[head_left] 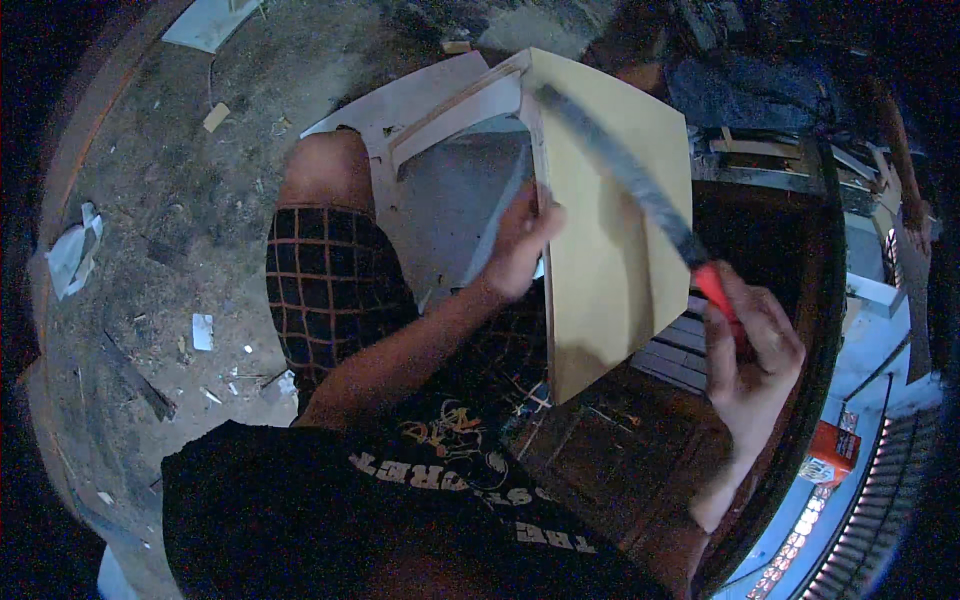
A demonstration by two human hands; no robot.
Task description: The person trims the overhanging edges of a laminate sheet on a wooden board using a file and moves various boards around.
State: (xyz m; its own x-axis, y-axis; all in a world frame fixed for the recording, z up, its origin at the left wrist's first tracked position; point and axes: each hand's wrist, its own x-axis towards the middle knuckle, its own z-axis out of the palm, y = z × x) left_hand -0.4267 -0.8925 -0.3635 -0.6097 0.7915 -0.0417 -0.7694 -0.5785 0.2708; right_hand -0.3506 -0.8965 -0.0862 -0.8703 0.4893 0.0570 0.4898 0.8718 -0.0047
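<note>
A box-like wooden piece with a pale yellow outer panel (590, 270) and white inner faces stands tilted in front of me, beside my bare knee. My left hand (522, 245) is closed around the panel's near-left edge, the thumb on the yellow face and the fingers hidden behind it. In my right hand (758, 345) is the red handle of a long, flat, dark grey file (630, 170). Its blade, smeared by motion, slants up and left across the yellow panel, with its tip near the top corner. Whether the blade touches the panel, I cannot tell.
Wood scraps and paper bits lie on the grey floor (150, 330) at left, with a crumpled white sheet (77, 250) farther out. At right is a dark wooden piece of furniture (740, 240). Beyond it are stacked boards and a red box (833, 448).
</note>
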